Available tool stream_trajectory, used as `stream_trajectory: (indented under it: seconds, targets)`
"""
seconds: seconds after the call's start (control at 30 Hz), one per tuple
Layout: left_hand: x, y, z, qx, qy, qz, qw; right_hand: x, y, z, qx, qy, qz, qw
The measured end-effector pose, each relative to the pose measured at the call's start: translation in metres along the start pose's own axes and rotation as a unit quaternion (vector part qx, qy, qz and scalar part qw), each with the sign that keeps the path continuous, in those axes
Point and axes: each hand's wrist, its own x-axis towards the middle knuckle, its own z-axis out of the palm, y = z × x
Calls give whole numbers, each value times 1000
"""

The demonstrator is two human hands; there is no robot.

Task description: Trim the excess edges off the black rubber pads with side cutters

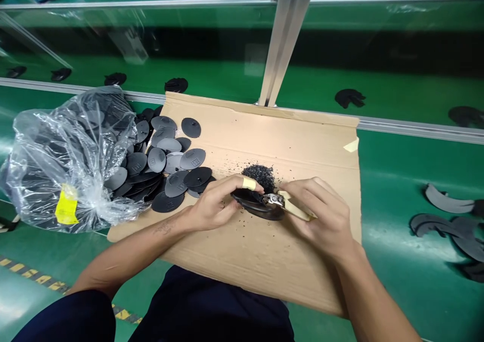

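My left hand is closed on the near edge of several black oval discs, held tilted over the cardboard sheet. Yellow tape wraps one of its fingers. In my right hand is a pair of nippers with pale yellow handles. Their metal jaws touch the rim of the discs; whether the jaws are closed I cannot tell. A small heap of black plastic trimmings lies on the cardboard just behind the discs.
Many loose black oval discs spill from a clear plastic bag at the left. A metal post rises behind the cardboard. Curved black parts lie on the green surface at the right.
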Motion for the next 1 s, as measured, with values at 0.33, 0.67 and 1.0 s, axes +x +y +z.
stream_trajectory:
  seconds: [0.33,0.67,1.0]
  targets:
    - [-1,0,6,-9,16,18,1000,-2,-3,1,-99,17,-32,994]
    - [-2,-1,5,3,1,17,1000,2,-8,-3,-176,28,-59,982]
    - [-4,1,2,72,0,41,997,-3,-5,2,16,8,35,999]
